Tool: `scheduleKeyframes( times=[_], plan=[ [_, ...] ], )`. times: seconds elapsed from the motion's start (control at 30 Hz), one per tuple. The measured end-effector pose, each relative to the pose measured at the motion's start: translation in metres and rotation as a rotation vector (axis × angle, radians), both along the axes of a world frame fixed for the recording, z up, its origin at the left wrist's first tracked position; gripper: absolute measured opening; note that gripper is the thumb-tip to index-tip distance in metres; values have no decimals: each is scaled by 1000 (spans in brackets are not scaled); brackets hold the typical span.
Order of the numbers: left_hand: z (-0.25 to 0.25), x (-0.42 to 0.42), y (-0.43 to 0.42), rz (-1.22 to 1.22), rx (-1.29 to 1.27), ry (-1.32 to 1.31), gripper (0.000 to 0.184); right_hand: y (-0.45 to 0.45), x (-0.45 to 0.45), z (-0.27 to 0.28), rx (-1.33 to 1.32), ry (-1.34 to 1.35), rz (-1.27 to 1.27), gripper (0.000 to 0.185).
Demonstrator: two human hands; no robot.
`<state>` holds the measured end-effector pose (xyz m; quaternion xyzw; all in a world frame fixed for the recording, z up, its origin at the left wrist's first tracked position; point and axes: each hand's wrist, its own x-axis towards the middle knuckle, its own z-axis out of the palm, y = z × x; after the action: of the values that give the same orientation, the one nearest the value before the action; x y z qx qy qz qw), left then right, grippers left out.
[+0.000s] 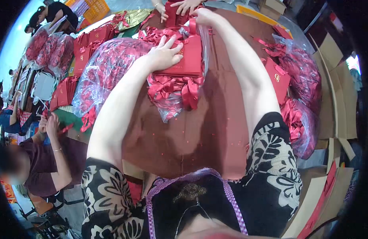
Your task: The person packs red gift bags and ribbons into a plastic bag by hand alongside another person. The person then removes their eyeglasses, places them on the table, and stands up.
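My left hand [166, 55] lies with spread fingers on a stack of red gift bags [188, 59] in the upper middle of the head view. My right hand [203, 16] is at the far side of the stack, its fingers closed at the top of a red ribbon [192, 27]. The stack rests on a clear plastic bag of red ribbons [168, 95], some hanging toward me. Just beyond, a co-worker's hands [186, 5] touch another red bag [174, 18].
Plastic bags full of red ribbons [108, 65] stand left, and another [301, 75] lies right beside a red gift bag [277, 77]. Cardboard boxes [343, 95] line the right edge. A co-worker [44, 159] sits at left. The brown table [172, 139] has small red specks.
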<state>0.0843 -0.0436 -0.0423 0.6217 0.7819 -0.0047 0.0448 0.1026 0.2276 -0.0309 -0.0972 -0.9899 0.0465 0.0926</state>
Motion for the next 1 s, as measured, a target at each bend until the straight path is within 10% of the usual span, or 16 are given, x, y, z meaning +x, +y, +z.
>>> scheduleKeyframes(
  times=[0.2,0.23,0.27,0.43,0.67,1.0],
  plan=[
    [-10,-21,6,-293,-41,253,36,-95,91,32,-487,745,109,20],
    [0,-6,-3,-105,54,-44,36,-112,96,17,-469,697,86,25],
    [-12,-29,6,-401,-30,282,39,-128,100,-1,-452,650,65,31],
    [-17,-29,6,-336,69,192,39,-182,109,-46,-497,684,-193,65],
    [-23,-50,5,-405,57,471,34,-175,92,-49,-761,499,-311,63],
    [-39,-39,-5,114,508,-319,88,-157,93,-74,-889,660,-109,73]
  ],
)
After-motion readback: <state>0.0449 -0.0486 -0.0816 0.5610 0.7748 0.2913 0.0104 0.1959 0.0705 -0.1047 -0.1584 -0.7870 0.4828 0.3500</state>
